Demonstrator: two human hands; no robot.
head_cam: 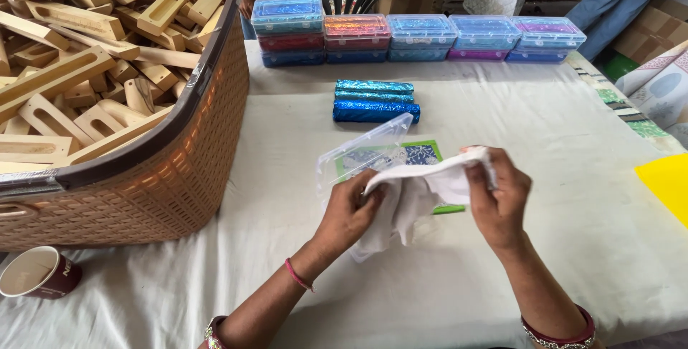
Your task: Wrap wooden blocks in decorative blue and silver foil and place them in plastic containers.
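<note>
While our left hand and right hand both pinch the white cloth, we're mid-wipe; clear box sits at 11 o'clock on the counter, likely next.

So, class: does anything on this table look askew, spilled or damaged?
Nothing is spilled or broken. The one odd spot: the clear box under the white cloth lies open, its lid tilted up. The foil rolls and the row of boxes sit neatly.
</note>
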